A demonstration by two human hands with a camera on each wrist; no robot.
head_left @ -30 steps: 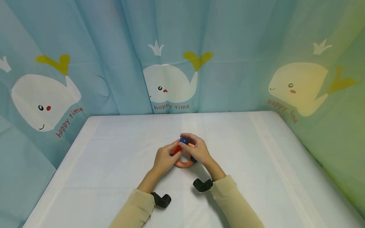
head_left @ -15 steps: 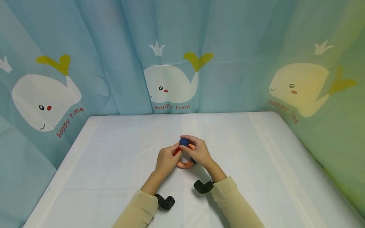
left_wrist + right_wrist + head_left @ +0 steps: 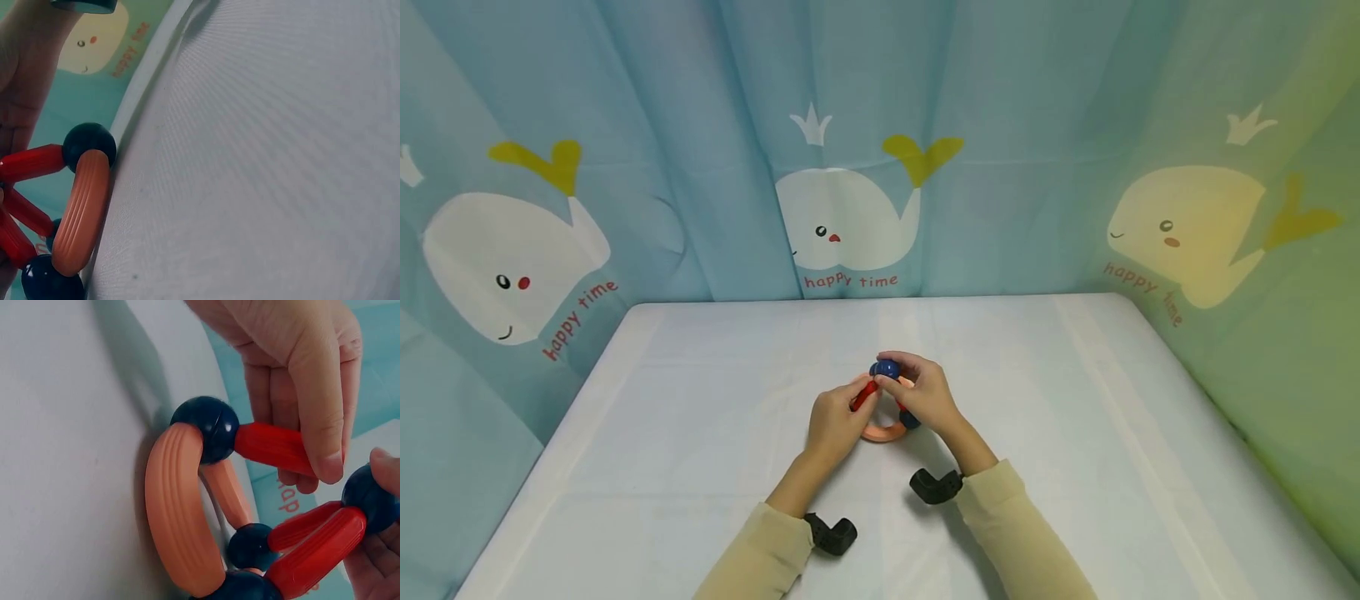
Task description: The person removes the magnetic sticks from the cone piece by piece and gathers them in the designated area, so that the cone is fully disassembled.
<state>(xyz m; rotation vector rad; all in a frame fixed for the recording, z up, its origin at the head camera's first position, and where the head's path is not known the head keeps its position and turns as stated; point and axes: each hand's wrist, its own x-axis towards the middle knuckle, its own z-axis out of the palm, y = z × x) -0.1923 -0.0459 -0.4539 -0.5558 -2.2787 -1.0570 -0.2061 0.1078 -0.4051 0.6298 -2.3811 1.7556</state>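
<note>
A magnetic rod-and-ball build stands mid-table, with orange curved rods point(image 3: 883, 433) forming its ring base. My left hand point(image 3: 837, 417) pinches a red rod point(image 3: 863, 397); in the right wrist view that rod's lower end meets a base blue ball point(image 3: 206, 425). My right hand point(image 3: 928, 396) holds the top blue ball point(image 3: 889, 369) between thumb and fingers. From this ball, two red rods point(image 3: 319, 553) slope down to other blue balls of the base. The right wrist view shows the left hand's rod tip close to the top ball; the fingertips hide whether they touch.
White cloth covers the table point(image 3: 700, 483). A blue-green curtain point(image 3: 1015, 167) with whale prints hangs behind and along both sides. A black wrist camera point(image 3: 835, 535) sits on the left wrist; another black camera point(image 3: 935, 487) sits on the right.
The top blue ball dipped slightly toward the person, then rose back a little in the right hand. The left hand keeps its pinch on the red rod and has shifted only slightly.
</note>
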